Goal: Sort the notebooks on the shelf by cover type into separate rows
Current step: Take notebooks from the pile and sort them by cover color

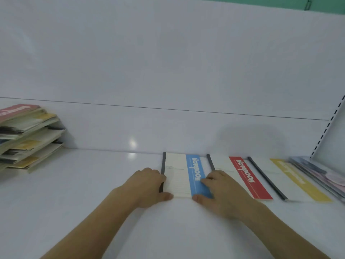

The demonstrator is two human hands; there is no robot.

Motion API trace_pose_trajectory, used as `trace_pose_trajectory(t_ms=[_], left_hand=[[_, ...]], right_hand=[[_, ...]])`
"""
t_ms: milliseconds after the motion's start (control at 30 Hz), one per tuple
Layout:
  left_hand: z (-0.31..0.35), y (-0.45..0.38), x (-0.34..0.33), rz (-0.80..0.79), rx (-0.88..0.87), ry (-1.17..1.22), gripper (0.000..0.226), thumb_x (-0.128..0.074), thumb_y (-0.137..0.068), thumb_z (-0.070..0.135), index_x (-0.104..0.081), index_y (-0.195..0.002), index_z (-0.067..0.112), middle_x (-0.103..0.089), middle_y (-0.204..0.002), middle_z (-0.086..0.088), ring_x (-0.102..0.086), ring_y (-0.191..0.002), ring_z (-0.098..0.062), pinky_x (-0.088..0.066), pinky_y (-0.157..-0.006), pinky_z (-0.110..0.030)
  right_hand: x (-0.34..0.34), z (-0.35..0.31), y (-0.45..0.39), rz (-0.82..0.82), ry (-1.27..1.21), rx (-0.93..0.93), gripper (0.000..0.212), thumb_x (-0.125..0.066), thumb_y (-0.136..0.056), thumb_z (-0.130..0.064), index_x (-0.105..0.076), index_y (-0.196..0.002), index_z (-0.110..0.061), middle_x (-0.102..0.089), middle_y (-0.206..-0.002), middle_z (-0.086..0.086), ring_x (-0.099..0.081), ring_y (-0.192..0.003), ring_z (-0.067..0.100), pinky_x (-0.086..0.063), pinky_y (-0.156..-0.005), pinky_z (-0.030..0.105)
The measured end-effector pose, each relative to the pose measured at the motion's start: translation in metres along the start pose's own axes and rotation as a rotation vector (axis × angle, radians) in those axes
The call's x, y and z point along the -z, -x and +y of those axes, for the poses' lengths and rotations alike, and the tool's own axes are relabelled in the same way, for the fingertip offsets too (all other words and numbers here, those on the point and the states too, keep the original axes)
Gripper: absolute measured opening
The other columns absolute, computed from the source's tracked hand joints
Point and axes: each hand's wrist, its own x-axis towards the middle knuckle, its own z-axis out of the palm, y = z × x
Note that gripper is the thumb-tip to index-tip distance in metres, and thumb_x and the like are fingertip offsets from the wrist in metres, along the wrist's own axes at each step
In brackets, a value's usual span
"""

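Head view: white shelf board [93,184] with a white back panel [168,71] and a slotted upright rail [328,128] at the right.

Blue-banded white notebook with a dark spine strip [182,174] lies flat on the shelf, centre-right. Its long axis runs front to back, far end close to the back panel, near end towards the camera. Spine on the left edge, blue band down the right side; the "Notebook" lettering runs along the long axis.

Left hand [149,186] sits at the notebook's left edge, fingers curled over the spine, thumb against the near-left corner. It grips the notebook's edge.

Right hand [214,191] rests on the blue band, fingers fairly straight and pressing flat on the cover, thumb at the near edge. No curl round the notebook, so it reads as an open, flat press.

Just right of it: red-banded white notebook with a dark spine [240,176], same orientation, flat, partly under the right hand. Next right: yellow-banded white notebook with a dark spine [291,178], long axis also front to back but fanned slightly rightwards. Far right: small overlapping pile of pale blue and pink covered notebooks [324,174], detail blurred.

Far left, well apart from the row: untidy stack of mixed notebooks [28,139], pink cover on top, yellow bands visible lower, edges misaligned.
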Motion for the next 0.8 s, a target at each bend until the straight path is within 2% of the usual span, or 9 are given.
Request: trace_pose_trajectory(t_ms=[100, 167, 233, 333, 433, 500, 600, 700, 800], left_hand=[[-0.001, 0.000, -0.002, 0.010, -0.005, 0.059, 0.045, -0.051, -0.092, 0.063, -0.058, -0.100, 0.019, -0.058, -0.104, 0.001, -0.055, -0.100, -0.019, -0.047, -0.087, -0.036], [0.001, 0.002, -0.002, 0.027, -0.003, 0.007, 0.041, -0.049, -0.093, 0.062, -0.052, -0.090, 0.021, -0.058, -0.099, 0.001, -0.055, -0.097, -0.020, -0.045, -0.083, -0.035], [0.003, 0.004, -0.002, 0.042, -0.003, -0.071, 0.040, -0.046, -0.094, 0.062, -0.048, -0.086, 0.022, -0.059, -0.098, 0.000, -0.055, -0.096, -0.020, -0.044, -0.082, -0.035], [0.002, 0.005, -0.004, 0.052, -0.004, -0.082, 0.040, -0.044, -0.095, 0.061, -0.050, -0.088, 0.022, -0.059, -0.099, 0.001, -0.055, -0.097, -0.020, -0.045, -0.085, -0.036], [-0.001, 0.004, -0.005, 0.018, -0.001, 0.021, 0.045, -0.047, -0.095, 0.059, -0.060, -0.110, 0.019, -0.057, -0.112, 0.001, -0.055, -0.105, -0.019, -0.047, -0.088, -0.036], [-0.002, 0.004, -0.002, 0.003, -0.001, 0.053, 0.050, -0.049, -0.094, 0.059, -0.058, -0.124, 0.020, -0.055, -0.121, 0.001, -0.054, -0.111, -0.019, -0.048, -0.093, -0.038], [0.001, 0.005, -0.001, 0.005, 0.017, 0.054, 0.056, -0.050, -0.093, 0.061, -0.053, -0.132, 0.021, -0.053, -0.125, 0.001, -0.053, -0.114, -0.020, -0.047, -0.095, -0.038], [0.004, 0.008, -0.001, 0.093, 0.052, 0.060, 0.059, -0.046, -0.093, 0.063, -0.049, -0.137, 0.023, -0.052, -0.130, 0.002, -0.050, -0.120, -0.021, -0.044, -0.099, -0.037], [0.004, 0.013, 0.002, 0.288, 0.082, 0.037, 0.057, -0.042, -0.097, 0.059, -0.045, -0.141, 0.024, -0.052, -0.136, 0.003, -0.047, -0.126, -0.020, -0.040, -0.103, -0.034]], right_hand=[[-0.005, 0.002, -0.002, 0.040, -0.003, 0.009, 0.067, -0.029, -0.081, -0.080, -0.060, -0.103, -0.025, -0.053, -0.101, -0.006, -0.046, -0.106, 0.016, -0.040, -0.093, 0.028], [-0.005, 0.002, -0.001, 0.062, -0.014, 0.013, 0.061, -0.026, -0.078, -0.081, -0.052, -0.085, -0.026, -0.050, -0.087, -0.008, -0.047, -0.096, 0.015, -0.041, -0.085, 0.027], [-0.006, 0.002, -0.001, 0.073, -0.015, 0.011, 0.065, -0.023, -0.076, -0.083, -0.052, -0.081, -0.025, -0.050, -0.083, -0.009, -0.046, -0.092, 0.014, -0.041, -0.083, 0.027], [-0.007, 0.002, -0.001, 0.078, -0.002, 0.001, 0.071, -0.023, -0.075, -0.084, -0.059, -0.087, -0.023, -0.054, -0.085, -0.009, -0.046, -0.092, 0.012, -0.040, -0.082, 0.026], [-0.003, -0.001, -0.001, 0.050, -0.023, -0.021, 0.067, -0.030, -0.078, -0.081, -0.060, -0.094, -0.023, -0.053, -0.090, -0.009, -0.045, -0.096, 0.011, -0.037, -0.081, 0.024], [-0.002, -0.002, -0.001, 0.034, -0.027, -0.024, 0.064, -0.037, -0.083, -0.077, -0.061, -0.105, -0.023, -0.054, -0.098, -0.008, -0.047, -0.104, 0.012, -0.037, -0.087, 0.024], [-0.002, -0.004, 0.002, 0.043, -0.044, -0.027, 0.069, -0.042, -0.088, -0.072, -0.054, -0.131, -0.020, -0.054, -0.123, -0.005, -0.044, -0.120, 0.014, -0.036, -0.103, 0.026], [0.001, -0.008, 0.005, 0.085, -0.023, -0.026, 0.077, -0.037, -0.089, -0.072, -0.042, -0.145, -0.019, -0.044, -0.142, -0.003, -0.035, -0.134, 0.016, -0.029, -0.113, 0.028], [0.006, -0.015, 0.004, 0.140, -0.007, -0.035, 0.074, -0.035, -0.092, -0.069, -0.037, -0.148, -0.020, -0.037, -0.150, -0.002, -0.027, -0.141, 0.016, -0.026, -0.117, 0.031]])
